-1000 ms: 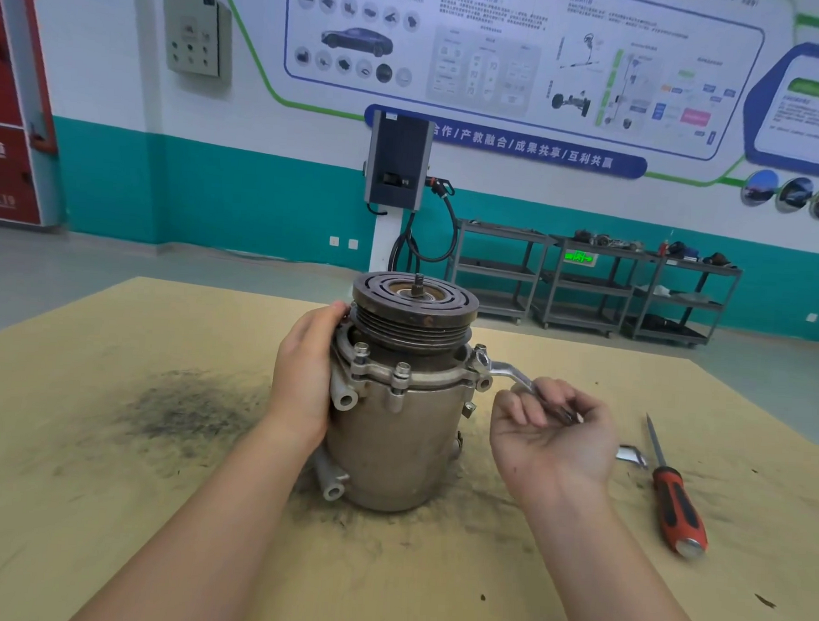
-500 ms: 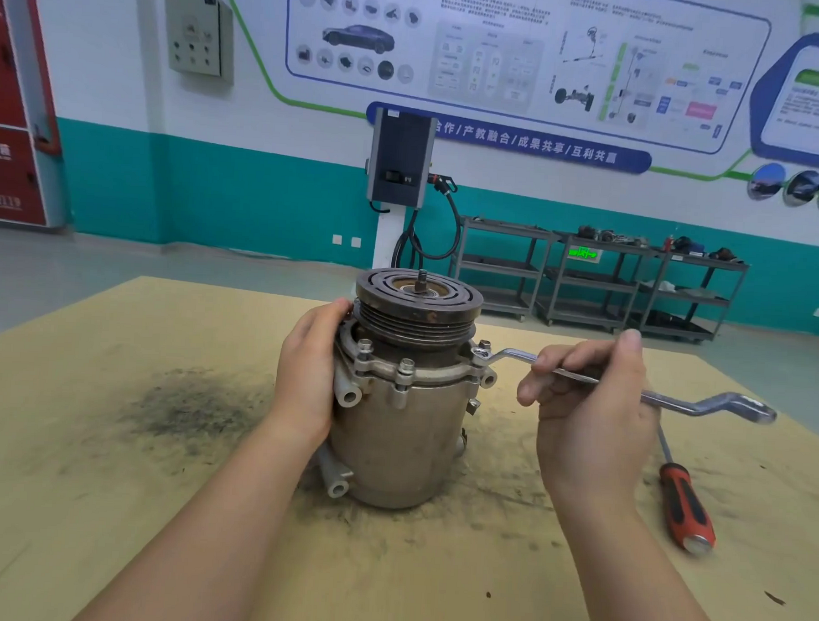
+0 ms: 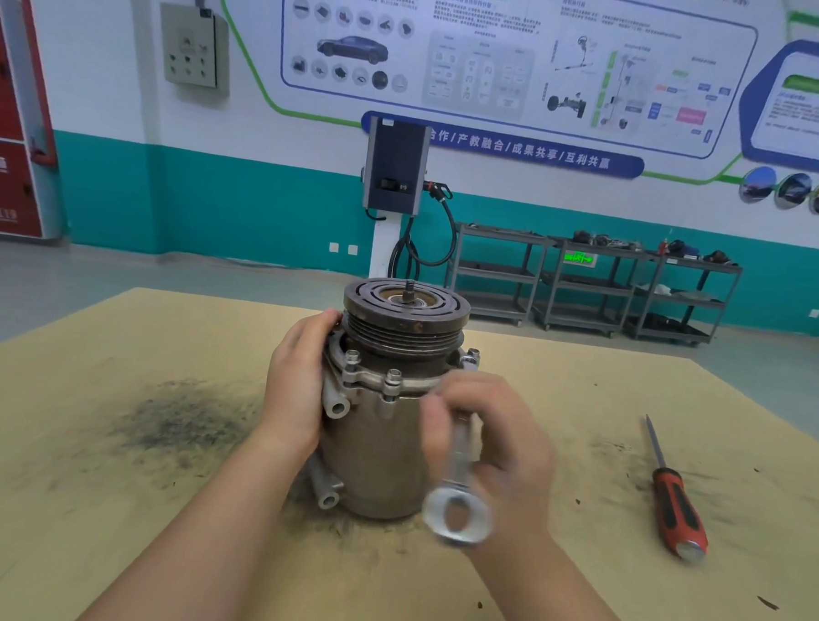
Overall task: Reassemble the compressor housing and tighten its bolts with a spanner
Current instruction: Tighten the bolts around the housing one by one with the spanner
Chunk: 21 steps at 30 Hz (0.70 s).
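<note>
Both hands busy, left hand (image 3: pixel 294 385) steadying compressor (image 3: pixel 377 441), right hand (image 3: pixel 496 438) gripping spanner (image 3: pixel 459 460)

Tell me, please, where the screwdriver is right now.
In the head view, the screwdriver lies on the table at the right, apart from the compressor and the right hand.
</note>
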Each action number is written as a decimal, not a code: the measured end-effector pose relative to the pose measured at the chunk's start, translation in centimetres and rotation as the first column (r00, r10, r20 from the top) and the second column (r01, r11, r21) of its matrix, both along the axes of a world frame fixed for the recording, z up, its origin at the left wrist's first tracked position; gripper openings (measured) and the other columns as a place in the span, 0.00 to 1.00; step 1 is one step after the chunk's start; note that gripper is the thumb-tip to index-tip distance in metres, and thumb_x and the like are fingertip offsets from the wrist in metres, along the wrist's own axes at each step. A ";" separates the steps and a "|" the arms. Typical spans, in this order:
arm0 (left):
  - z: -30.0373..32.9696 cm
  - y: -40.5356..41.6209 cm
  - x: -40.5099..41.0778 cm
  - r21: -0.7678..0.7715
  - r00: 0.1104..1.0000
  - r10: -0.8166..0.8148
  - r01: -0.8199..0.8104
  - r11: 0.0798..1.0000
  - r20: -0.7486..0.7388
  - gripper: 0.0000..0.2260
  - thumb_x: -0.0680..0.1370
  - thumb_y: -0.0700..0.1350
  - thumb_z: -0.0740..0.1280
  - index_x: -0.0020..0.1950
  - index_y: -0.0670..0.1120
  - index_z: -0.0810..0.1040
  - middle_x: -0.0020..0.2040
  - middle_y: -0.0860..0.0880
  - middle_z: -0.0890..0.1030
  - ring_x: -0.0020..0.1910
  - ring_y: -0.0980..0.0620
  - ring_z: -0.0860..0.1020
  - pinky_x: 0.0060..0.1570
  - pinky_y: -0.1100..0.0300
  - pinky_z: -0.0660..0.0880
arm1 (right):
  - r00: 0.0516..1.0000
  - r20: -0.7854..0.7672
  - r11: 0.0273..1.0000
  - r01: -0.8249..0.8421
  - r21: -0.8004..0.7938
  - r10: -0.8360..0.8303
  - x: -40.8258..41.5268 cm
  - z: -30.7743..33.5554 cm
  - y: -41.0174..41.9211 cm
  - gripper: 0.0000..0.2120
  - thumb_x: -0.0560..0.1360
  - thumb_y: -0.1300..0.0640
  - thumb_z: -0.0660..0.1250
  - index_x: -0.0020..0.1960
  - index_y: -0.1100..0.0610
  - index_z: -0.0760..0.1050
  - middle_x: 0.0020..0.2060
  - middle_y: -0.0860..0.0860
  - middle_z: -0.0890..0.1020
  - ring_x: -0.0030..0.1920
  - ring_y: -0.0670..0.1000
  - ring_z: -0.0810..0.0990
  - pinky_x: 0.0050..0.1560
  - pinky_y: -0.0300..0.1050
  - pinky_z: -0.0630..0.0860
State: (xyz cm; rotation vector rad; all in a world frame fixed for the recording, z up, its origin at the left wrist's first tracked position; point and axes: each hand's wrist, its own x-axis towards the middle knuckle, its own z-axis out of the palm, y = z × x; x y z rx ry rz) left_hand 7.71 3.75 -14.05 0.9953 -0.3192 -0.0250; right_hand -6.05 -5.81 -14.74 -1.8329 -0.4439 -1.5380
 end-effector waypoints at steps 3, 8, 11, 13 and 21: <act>-0.1 -0.1 0.0 0.005 1.000 -0.001 0.001 1.000 0.006 0.08 0.74 0.51 0.69 0.41 0.50 0.85 0.46 0.44 0.84 0.48 0.47 0.81 0.57 0.44 0.76 | 0.997 -0.066 0.994 0.031 -0.100 -0.037 0.2 0.1 -0.1 0.08 0.76 0.55 0.68 0.46 0.60 0.79 0.46 0.50 0.81 0.48 0.47 0.80 0.51 0.38 0.75; -0.2 -0.1 0.3 0.000 1.000 0.010 -0.010 1.000 0.014 0.10 0.78 0.49 0.67 0.42 0.49 0.86 0.48 0.44 0.85 0.53 0.46 0.81 0.59 0.46 0.75 | 0.983 0.087 0.956 -0.181 0.231 0.164 -0.7 1.6 -1.2 0.09 0.82 0.53 0.55 0.49 0.52 0.73 0.45 0.52 0.79 0.41 0.51 0.79 0.45 0.43 0.75; -0.3 -0.1 0.4 -0.005 1.000 0.005 -0.005 1.000 0.008 0.11 0.80 0.46 0.65 0.43 0.49 0.85 0.48 0.44 0.85 0.53 0.46 0.81 0.60 0.46 0.75 | 0.931 0.207 0.764 -0.366 0.532 0.302 -1.0 2.3 -1.8 0.11 0.80 0.59 0.52 0.46 0.56 0.71 0.38 0.55 0.81 0.32 0.53 0.77 0.38 0.43 0.75; -0.2 -0.1 0.3 -0.001 1.000 -0.001 0.001 1.000 0.003 0.11 0.81 0.46 0.65 0.45 0.48 0.85 0.49 0.44 0.85 0.54 0.45 0.81 0.61 0.45 0.75 | 0.911 0.214 0.660 -0.405 0.633 0.354 -1.0 2.6 -2.1 0.09 0.78 0.60 0.51 0.45 0.59 0.69 0.35 0.54 0.81 0.30 0.52 0.76 0.36 0.42 0.75; -0.3 -0.1 0.4 -0.005 1.000 -0.008 0.007 1.000 -0.007 0.09 0.81 0.47 0.65 0.47 0.46 0.84 0.52 0.41 0.84 0.57 0.43 0.81 0.65 0.42 0.74 | 0.837 0.249 0.351 -0.449 0.822 0.488 -0.2 3.1 -4.2 0.13 0.79 0.62 0.52 0.39 0.60 0.70 0.30 0.56 0.77 0.25 0.52 0.72 0.28 0.41 0.70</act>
